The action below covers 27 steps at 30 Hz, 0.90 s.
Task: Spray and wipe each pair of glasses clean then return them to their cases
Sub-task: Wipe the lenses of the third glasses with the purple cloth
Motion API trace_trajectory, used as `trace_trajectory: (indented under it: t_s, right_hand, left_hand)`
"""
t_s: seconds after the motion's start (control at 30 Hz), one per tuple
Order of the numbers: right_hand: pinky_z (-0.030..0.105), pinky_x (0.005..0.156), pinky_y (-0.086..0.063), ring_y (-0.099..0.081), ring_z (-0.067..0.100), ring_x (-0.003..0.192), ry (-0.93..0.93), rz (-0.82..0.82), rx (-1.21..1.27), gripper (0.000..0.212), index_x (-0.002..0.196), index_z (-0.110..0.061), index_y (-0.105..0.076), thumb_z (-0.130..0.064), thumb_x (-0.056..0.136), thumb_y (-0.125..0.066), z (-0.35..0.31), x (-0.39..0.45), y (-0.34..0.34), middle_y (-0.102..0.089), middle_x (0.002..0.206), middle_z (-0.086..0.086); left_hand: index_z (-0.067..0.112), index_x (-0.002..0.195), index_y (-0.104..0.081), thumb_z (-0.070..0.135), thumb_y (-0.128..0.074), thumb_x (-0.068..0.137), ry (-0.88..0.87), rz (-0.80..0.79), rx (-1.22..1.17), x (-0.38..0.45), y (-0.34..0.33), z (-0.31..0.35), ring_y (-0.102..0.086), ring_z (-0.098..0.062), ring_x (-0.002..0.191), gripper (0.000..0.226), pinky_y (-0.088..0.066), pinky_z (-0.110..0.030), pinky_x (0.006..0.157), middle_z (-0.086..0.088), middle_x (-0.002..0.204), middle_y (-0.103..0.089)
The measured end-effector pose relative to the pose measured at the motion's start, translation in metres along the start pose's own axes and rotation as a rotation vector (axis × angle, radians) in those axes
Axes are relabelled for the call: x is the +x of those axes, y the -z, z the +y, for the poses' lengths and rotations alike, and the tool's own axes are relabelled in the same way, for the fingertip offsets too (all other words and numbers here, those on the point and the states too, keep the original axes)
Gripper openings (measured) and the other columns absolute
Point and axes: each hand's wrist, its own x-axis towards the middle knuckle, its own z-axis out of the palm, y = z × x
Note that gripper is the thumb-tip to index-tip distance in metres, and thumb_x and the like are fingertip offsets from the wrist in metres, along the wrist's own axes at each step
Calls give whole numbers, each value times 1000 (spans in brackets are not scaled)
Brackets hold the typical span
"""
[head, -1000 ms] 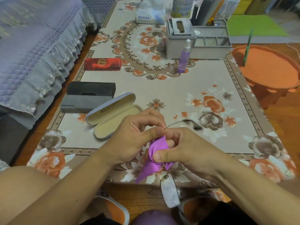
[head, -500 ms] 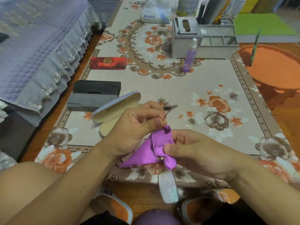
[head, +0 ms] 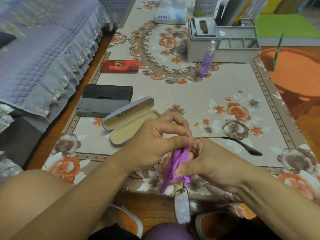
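My left hand (head: 155, 144) pinches the hinge end of a thin-framed pair of glasses (head: 181, 208) above the near table edge. One lens hangs down, spotted with droplets; a dark temple arm sticks out to the right. My right hand (head: 207, 163) grips a purple cloth (head: 176, 163) folded around the other lens, which is hidden. An open lavender case (head: 131, 118) with a cream lining lies just left of my hands. A purple spray bottle (head: 207, 59) stands farther back.
A black case (head: 103, 103) and a red case (head: 119, 66) lie along the left side of the floral tablecloth (head: 190, 94). A grey organiser (head: 223, 42) and a tissue pack (head: 171, 13) stand at the back. An orange stool (head: 297, 70) is on the right, a purple-covered sofa (head: 43, 49) on the left.
The temple arm has swung from pointing up and away to sticking out to the right. My right hand has shifted the cloth on the lens.
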Motion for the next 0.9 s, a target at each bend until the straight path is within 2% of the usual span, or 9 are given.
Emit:
trace_trajectory:
  t_s: [0.17,0.3,0.43,0.53,0.6,0.7,0.77,0.83,0.9]
  right_hand:
    - [35,69,-53,-68,29,70,64,129,-52,9,76,-17,-77,-9,78,-77,3,3,-8,-72,73,19]
    - [22,60,-47,-61,11,61,160,280,-101,15,69,-23,-76,-17,83,-79,9,5,-15,-69,65,3]
    - [15,59,-45,-60,2,58,139,257,-187,27,73,-19,-71,-16,97,-59,3,2,-17,-69,64,-6]
    - [31,65,-51,-64,22,62,112,158,-123,25,84,-6,-65,-18,102,-53,1,-2,-12,-69,72,8]
    - [55,70,-46,-60,49,72,99,101,-117,20,98,-2,-65,-21,101,-59,2,-3,-7,-66,88,31]
    - [78,79,-40,-60,48,80,125,99,-76,7,98,-16,-71,-19,92,-68,6,0,-8,-60,97,38]
    - [72,79,-46,-62,39,80,132,148,-29,8,95,-18,-74,-13,89,-71,8,2,-10,-64,93,35]
    - [48,66,-59,-67,33,70,130,180,16,8,90,-15,-74,-7,89,-71,9,3,-9,-72,83,23]
    - [32,60,-59,-68,28,64,110,208,27,7,90,-9,-72,-4,90,-67,9,3,-9,-73,79,18]
  left_hand:
    - [16,86,-74,10,-73,87,11,47,-29,0,1,1,-59,-10,90,6,-45,-22,85,3,94,-61]
    - [26,81,-73,6,-70,88,28,64,-67,1,-1,4,-58,-10,85,22,-45,-22,80,6,89,-60]
    - [19,83,-75,5,-70,87,46,63,-86,0,2,1,-58,-12,87,15,-45,-24,82,1,92,-61]
    - [12,85,-76,6,-71,85,50,56,-73,-1,5,0,-58,-10,89,8,-45,-22,83,2,93,-60]
    - [7,87,-77,8,-70,86,59,76,-97,-2,5,0,-58,-9,88,8,-45,-22,83,2,94,-61]
    - [19,82,-78,14,-73,86,80,147,-140,-2,4,-1,-60,-9,87,8,-46,-23,83,3,93,-63]
    - [23,81,-80,21,-76,84,91,206,-91,0,2,-4,-62,-8,86,5,-47,-23,81,6,90,-66]
    - [19,83,-80,19,-76,83,94,243,-55,0,-2,-8,-62,-9,87,4,-47,-23,80,8,90,-65]
    - [19,85,-80,17,-76,82,99,248,-35,0,-5,-8,-62,-12,90,5,-47,-26,82,6,92,-65]
